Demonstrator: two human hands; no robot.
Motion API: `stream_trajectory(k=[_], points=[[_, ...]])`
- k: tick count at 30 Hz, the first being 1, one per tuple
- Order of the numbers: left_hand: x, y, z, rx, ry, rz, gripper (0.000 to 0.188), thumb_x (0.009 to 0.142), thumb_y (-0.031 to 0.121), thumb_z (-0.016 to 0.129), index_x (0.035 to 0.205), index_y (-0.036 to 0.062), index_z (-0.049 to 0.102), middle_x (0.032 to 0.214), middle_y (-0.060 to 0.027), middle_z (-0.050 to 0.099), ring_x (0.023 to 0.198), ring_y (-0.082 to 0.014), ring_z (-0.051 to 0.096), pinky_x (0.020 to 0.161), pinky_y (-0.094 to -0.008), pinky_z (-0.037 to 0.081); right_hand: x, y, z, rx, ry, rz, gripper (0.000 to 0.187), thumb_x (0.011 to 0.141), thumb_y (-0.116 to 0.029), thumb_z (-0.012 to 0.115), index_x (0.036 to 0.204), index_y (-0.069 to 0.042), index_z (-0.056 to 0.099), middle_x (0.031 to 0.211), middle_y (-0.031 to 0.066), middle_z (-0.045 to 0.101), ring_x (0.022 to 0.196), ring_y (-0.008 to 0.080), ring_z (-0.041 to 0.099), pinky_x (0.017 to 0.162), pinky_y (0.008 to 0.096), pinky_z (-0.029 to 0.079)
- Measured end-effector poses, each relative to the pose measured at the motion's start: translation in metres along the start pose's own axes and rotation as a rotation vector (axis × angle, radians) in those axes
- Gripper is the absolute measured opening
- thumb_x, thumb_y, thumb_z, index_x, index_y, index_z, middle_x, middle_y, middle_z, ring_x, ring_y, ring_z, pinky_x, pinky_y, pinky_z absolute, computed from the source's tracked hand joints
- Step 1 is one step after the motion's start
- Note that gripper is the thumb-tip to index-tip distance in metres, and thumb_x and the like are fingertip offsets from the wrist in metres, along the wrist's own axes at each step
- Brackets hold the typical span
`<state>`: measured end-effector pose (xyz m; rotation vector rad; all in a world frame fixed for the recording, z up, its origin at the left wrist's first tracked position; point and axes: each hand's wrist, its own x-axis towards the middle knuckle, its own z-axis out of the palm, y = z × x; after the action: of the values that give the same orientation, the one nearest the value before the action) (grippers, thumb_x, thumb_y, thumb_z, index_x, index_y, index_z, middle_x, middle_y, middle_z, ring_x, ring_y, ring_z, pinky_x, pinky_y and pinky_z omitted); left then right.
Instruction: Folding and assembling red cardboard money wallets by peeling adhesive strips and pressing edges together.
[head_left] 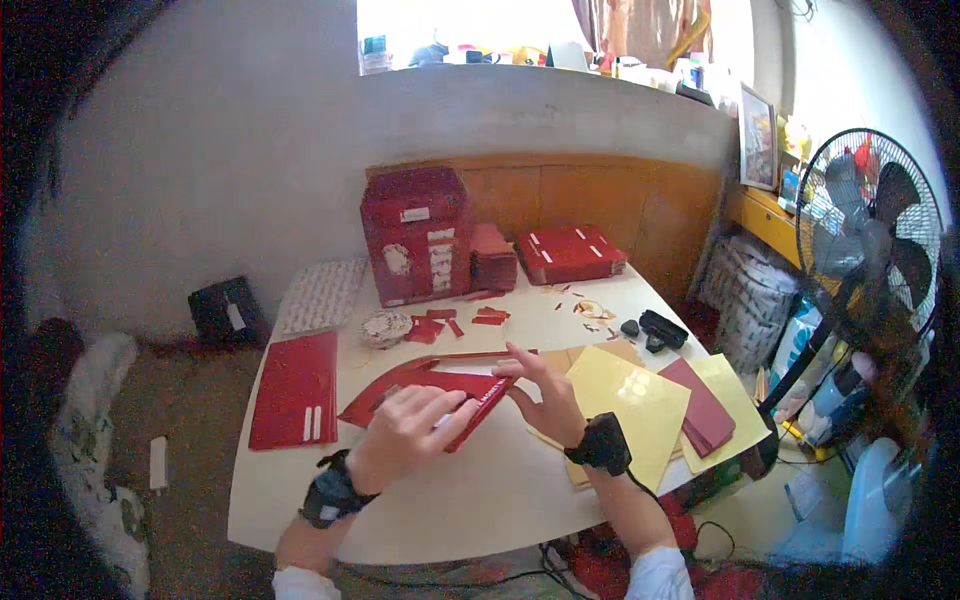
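Note:
A red printed cardboard piece (pixel 462 383), bent or folded, is tilted above the white table in front of me. My left hand (pixel 402 428) is over its near left part, fingers curled; a small white and dark thing shows by the fingertips, too small to name. At the right end of the piece, my right hand (pixel 545 392) has its fingers on the edge and its thumb below. Left of the piece lies a flat red folder-like sheet (pixel 294 390). Yellow sheets (pixel 628 400) lie beside my right wrist, with a dark red sheet (pixel 697 405) on them.
The white table (pixel 430 520) carries a tall red box (pixel 415 240), a stack of small red pieces (pixel 493 258) and a flat red box (pixel 570 254) at the back. Red scraps (pixel 425 328), a roll of tape (pixel 385 328) and a black object (pixel 662 330) lie nearer. A fan (pixel 875 235) stands right.

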<state>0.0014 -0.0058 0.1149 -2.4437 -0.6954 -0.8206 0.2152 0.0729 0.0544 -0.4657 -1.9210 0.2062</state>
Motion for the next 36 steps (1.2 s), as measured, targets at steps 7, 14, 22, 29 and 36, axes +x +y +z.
stream_trajectory(k=[7,14,22,29,36], points=[[0.009,0.016,0.012,0.028,0.006,0.043,0.032,0.068,0.007,0.061,0.100,0.0009,0.059,0.093,-0.0094,0.060,0.081,-0.0221,0.060,0.069,-0.0327,0.051,-0.003,0.008,0.002,-0.040,-0.040,0.000,0.064,0.074,0.003,0.065,0.131,-0.006,0.040,0.099,0.0094,0.065,0.101,0.0249,0.058,0.089,0.0371,0.046],[0.008,0.025,0.020,0.167,-0.121,-0.029,0.027,0.066,0.009,0.058,0.092,0.0005,0.059,0.090,-0.0088,0.058,0.069,-0.0180,0.055,0.060,-0.0302,0.049,-0.007,0.008,0.009,-0.124,-0.064,-0.013,0.066,0.072,0.003,0.066,0.132,-0.007,0.040,0.096,0.0081,0.065,0.095,0.0260,0.060,0.084,0.0357,0.047],[0.004,0.048,0.032,0.506,-0.258,-0.061,0.029,0.068,0.011,0.059,0.095,0.0003,0.059,0.086,-0.0131,0.061,0.065,-0.0160,0.056,0.055,-0.0238,0.046,-0.009,0.003,0.017,-0.086,-0.034,-0.006,0.065,0.074,-0.003,0.063,0.134,-0.011,0.039,0.092,0.0076,0.065,0.089,0.0276,0.060,0.080,0.0370,0.049],[0.003,0.048,0.029,0.464,-0.340,-0.154,0.033,0.069,0.010,0.057,0.099,-0.0020,0.058,0.092,-0.0146,0.060,0.067,-0.0170,0.057,0.054,-0.0246,0.047,-0.007,-0.004,0.012,-0.046,0.027,-0.032,0.061,0.074,-0.003,0.064,0.130,-0.007,0.040,0.104,0.0110,0.061,0.095,0.0280,0.058,0.085,0.0376,0.046],[-0.008,0.038,0.027,0.380,-0.227,-0.198,0.036,0.066,0.006,0.056,0.101,-0.0045,0.058,0.097,-0.0155,0.059,0.068,-0.0193,0.057,0.056,-0.0255,0.050,-0.017,-0.005,-0.001,0.435,0.253,0.381,0.026,0.082,-0.014,0.065,0.103,-0.003,0.054,0.092,0.0059,0.056,0.087,0.0150,0.056,0.082,0.0272,0.046]])
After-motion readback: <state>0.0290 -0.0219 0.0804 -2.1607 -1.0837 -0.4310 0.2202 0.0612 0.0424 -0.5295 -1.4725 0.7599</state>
